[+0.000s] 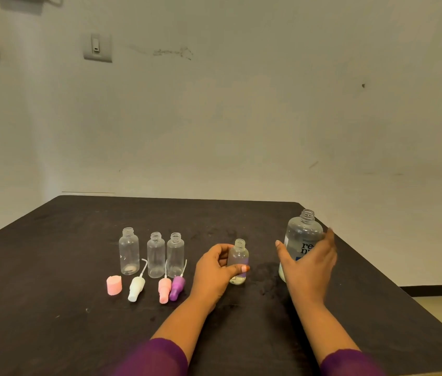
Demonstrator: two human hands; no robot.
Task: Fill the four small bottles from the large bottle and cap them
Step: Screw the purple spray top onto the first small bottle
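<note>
Matte dark table point(51, 267); left hand point(211, 270) grips clear bottle point(239, 256).

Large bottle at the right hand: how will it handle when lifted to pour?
Large bottle: looks like clear plastic, so probably slightly squeezable rather than fragile. Its neck is uncapped, so tipping or squeezing would likely spill. The smooth wall and label may be slippery.
</note>
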